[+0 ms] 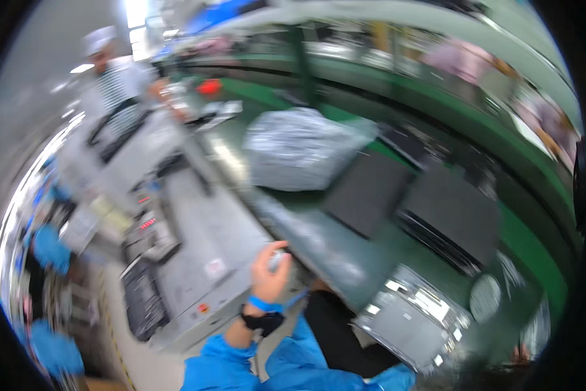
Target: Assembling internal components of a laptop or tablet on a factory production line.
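My left hand is raised at the corner of a grey metal cabinet, beside the green bench edge. Its fingers and thumb curl around a small whitish, rounded object whose kind the blur hides. A blue wrist strap and a black watch sit on that wrist. I cannot make out my right hand. Low in the middle, a flat black surface lies between blue cloth and the bench. Beside it, an opened silver-grey laptop chassis rests on the bench's near edge.
Farther along the bench lie a black flat panel, a stack of black laptops and a silvery plastic bag. On the cabinet stands a device with red digits. A person works at the far left.
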`<state>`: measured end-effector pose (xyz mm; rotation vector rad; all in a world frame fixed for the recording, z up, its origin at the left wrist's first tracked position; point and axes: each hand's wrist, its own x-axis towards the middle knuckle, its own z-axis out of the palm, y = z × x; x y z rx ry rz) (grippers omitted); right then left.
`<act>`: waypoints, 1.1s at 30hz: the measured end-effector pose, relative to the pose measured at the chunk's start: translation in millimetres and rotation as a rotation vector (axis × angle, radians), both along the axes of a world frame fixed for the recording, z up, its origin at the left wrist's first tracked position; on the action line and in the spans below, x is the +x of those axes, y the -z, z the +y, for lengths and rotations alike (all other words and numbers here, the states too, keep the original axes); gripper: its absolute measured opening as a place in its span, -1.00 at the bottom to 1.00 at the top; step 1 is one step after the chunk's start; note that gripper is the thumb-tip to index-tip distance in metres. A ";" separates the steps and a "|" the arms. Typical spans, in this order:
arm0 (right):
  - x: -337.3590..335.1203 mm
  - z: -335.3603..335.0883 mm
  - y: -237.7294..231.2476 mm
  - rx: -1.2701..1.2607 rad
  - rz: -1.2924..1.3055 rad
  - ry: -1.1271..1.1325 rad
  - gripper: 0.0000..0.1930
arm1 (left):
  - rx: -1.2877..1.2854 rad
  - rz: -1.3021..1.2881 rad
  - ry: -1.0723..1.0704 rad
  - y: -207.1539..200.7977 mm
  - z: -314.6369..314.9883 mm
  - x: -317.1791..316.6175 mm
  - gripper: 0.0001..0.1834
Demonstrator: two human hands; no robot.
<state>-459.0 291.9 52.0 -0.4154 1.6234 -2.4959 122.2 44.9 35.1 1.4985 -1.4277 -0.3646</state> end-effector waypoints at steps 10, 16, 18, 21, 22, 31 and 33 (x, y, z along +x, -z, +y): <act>-23.8 -37.6 12.6 0.113 0.210 -0.186 -0.67 | 0.252 -0.112 1.250 -54.4 -45.6 -263.0 -0.78; 30.8 -106.7 -54.6 -0.197 0.368 -0.421 -0.54 | 0.471 -0.362 1.353 -10.2 -65.3 -305.3 -0.74; 48.8 -136.7 -52.0 -0.196 0.341 -0.535 -0.52 | 0.586 -0.290 1.350 -0.9 -67.4 -307.7 -0.82; 75.4 -168.4 -30.8 -0.087 0.202 -0.649 -0.45 | 0.589 -0.193 1.333 2.5 -68.8 -305.1 -0.86; 80.1 -170.9 -26.5 -0.031 0.127 -0.666 -0.42 | 0.582 -0.184 1.328 2.1 -69.1 -306.7 -0.88; 83.8 -192.1 -5.0 0.019 0.330 -0.623 -0.49 | 0.567 -0.154 1.325 4.0 -69.4 -309.1 -0.91; 85.7 -194.4 -4.9 0.050 0.318 -0.644 -0.48 | 0.567 -0.151 1.326 4.5 -70.2 -308.4 -0.91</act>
